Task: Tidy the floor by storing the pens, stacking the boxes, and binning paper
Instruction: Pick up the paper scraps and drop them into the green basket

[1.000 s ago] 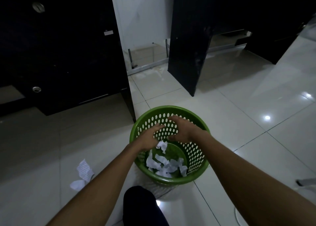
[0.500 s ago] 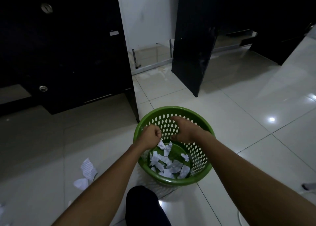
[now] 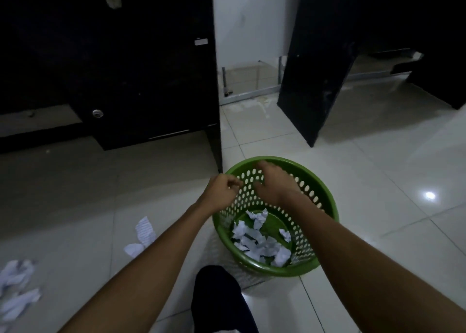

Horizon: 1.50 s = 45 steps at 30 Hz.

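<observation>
Presently, both hands are hovering over the green perforated basket (image 3: 320, 201) at lower centre of the frame, presumably so that anything let go falls inside rather than onto the tiles. The left hand (image 3: 220, 192) is sitting at the basket's left rim with its fingers curled into a loose fist; whether a small scrap is pinched inside cannot be told. The right hand (image 3: 273, 185) is reaching over the far side of the opening, palm down, fingers spread and slack — nothing is visibly held. Torn paper pieces (image 3: 262, 242) are lying on the basket floor, so the binning step is judged to be partly done.

More paper is waiting on the floor: a crumpled sheet (image 3: 142, 234) just left of the left forearm, and a scatter of scraps (image 3: 17, 289) at the lower left edge, cut off by the frame. A dark-clothed knee (image 3: 219, 297) is showing at bottom centre, suggesting a crouch to keep the basket within reach.

Pens and boxes are not appearing anywhere — the dark cabinets (image 3: 126, 80) filling the upper left are swallowing most detail, and the low light is blurring the fingertips.
</observation>
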Available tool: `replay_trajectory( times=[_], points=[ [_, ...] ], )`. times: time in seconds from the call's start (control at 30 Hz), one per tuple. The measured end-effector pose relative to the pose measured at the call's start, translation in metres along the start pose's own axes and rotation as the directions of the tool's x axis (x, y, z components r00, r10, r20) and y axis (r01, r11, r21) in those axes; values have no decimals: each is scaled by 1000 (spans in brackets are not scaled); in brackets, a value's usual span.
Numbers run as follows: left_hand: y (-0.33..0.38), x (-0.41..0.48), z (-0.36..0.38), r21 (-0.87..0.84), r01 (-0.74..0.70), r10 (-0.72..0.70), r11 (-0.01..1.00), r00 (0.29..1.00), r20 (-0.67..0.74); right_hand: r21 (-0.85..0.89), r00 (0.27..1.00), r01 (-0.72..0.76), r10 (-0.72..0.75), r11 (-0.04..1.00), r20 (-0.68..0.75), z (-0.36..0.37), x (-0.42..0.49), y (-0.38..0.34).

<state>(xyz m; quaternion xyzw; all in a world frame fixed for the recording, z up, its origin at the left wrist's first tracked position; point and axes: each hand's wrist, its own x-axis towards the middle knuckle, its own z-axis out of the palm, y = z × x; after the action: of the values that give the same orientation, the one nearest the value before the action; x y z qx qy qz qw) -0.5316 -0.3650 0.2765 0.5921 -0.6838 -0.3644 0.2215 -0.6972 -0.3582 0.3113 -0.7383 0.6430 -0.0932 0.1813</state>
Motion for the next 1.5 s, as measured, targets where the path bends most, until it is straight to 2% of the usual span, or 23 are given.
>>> replay_trajectory(
  times=[0.07,0.13,0.27,0.43,0.6,0.77,0.83,1.03,1.17,1.2,1.37,1.43,1.5],
  points=[
    [-9,-7,-15,-12,8,-9,1000,996,-93,36,994,81,-78,996,-75,-1,11,-20],
    [-18,-17,-32,-20,33,-36,999,987,-159,52,988,142,-138,989,-72,1,21,-40],
    [-55,-53,-78,-61,135,-147,989,948,-282,8,961,274,-274,962,33,23,36,-95],
    [-112,-124,-127,-139,323,-352,936,846,-400,26,893,412,-409,911,190,67,27,-169],
    [-173,-215,-161,-253,476,-537,842,701,-469,79,771,559,-553,825,315,131,-1,-249],
    [-237,-315,-184,-336,556,-641,760,555,-530,159,602,678,-666,717,440,195,-34,-330],
    [-261,-350,-190,-379,571,-673,728,494,-550,172,559,696,-677,697,478,220,-46,-356],
    [-332,-457,-189,-500,618,-775,606,320,-545,200,435,742,-687,640,582,297,-80,-425],
    [-382,-531,-164,-562,672,-851,482,208,-482,209,374,756,-671,621,640,343,-99,-452],
    [-390,-548,-155,-573,688,-871,445,184,-456,213,358,759,-667,615,653,353,-102,-456],
    [-402,-620,-104,-662,721,-929,207,-67,-364,217,269,791,-644,572,716,405,-115,-470],
    [-404,-642,-85,-669,734,-942,116,-132,-309,222,238,796,-628,563,741,423,-124,-478],
    [-404,-655,-67,-678,733,-954,52,-165,-252,226,223,794,-616,564,756,439,-131,-484]
  ],
)
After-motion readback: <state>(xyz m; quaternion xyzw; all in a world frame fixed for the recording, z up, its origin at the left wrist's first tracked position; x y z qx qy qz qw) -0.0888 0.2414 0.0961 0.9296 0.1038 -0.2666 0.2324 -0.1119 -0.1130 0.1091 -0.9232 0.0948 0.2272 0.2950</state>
